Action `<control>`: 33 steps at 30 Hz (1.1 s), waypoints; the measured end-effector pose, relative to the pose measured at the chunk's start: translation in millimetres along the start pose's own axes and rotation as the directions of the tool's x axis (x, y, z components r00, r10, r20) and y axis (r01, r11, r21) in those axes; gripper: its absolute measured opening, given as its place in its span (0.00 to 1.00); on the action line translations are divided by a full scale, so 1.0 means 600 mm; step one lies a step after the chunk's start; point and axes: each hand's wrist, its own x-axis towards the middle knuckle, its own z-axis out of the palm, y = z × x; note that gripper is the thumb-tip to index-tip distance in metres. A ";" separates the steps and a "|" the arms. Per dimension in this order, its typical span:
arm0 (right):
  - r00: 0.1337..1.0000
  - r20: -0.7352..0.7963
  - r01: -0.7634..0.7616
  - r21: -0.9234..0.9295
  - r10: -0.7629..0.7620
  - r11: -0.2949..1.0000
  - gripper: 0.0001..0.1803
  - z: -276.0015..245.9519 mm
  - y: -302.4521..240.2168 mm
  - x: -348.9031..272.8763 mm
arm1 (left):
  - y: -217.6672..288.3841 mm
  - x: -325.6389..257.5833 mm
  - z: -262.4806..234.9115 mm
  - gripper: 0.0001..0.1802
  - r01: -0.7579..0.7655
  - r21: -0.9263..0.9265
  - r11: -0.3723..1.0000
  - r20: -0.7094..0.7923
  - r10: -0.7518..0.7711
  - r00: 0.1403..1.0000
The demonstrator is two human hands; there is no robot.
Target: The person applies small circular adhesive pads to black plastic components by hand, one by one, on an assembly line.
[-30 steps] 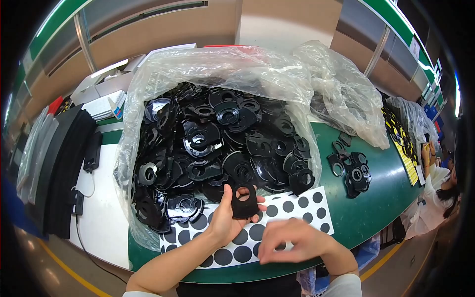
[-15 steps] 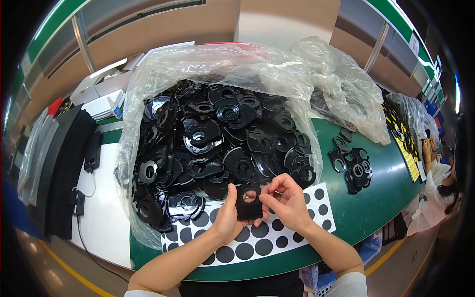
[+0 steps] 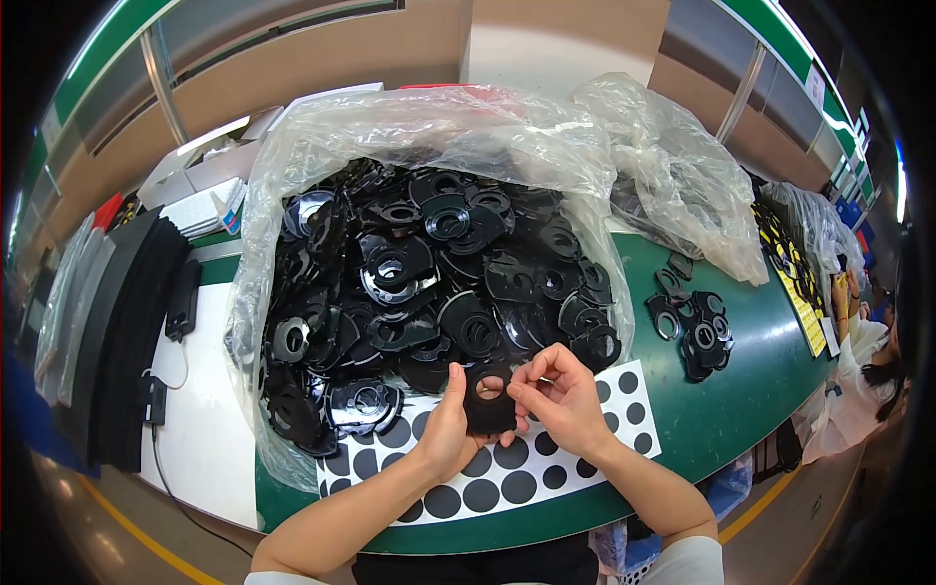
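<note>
Between my hands is a black plastic part (image 3: 491,417) with a round hole. My left hand (image 3: 451,423) grips it from the left and below, thumb up along its side. The fingers of my right hand (image 3: 561,398) are pinched together at its right edge; whether they also hold something small is hidden. Beneath both hands lies a white sheet (image 3: 575,499) with black round stickers (image 3: 482,494) in several sizes. Just beyond, a large heap of similar glossy black parts (image 3: 468,322) fills an opened clear plastic bag (image 3: 341,125).
A small pile of black parts (image 3: 704,336) lies on the green table (image 3: 624,283) at right. Behind it is a crumpled clear bag (image 3: 673,166). Black foam sheets (image 3: 122,331) and a cable (image 3: 175,492) are at left. Another person (image 3: 848,390) works at far right.
My hands and the black part stay nearly in place. My right hand has shifted very slightly left against the part's edge.
</note>
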 end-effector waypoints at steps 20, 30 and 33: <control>1.000 -0.014 0.009 -0.009 -0.009 1.000 0.11 0.005 -0.003 -0.002 | 0.000 0.001 -0.004 0.37 0.002 -0.023 1.000 0.044 -0.001 0.999; 1.000 -0.016 0.026 -0.014 -0.026 1.000 0.11 0.005 0.002 -0.004 | 0.004 -0.005 0.006 0.12 -0.016 0.018 1.000 -0.025 0.017 1.000; 0.999 -0.022 0.034 -0.022 -0.035 0.999 0.10 0.007 0.002 -0.004 | 0.003 -0.005 0.001 0.10 -0.010 0.007 1.000 -0.032 0.011 0.999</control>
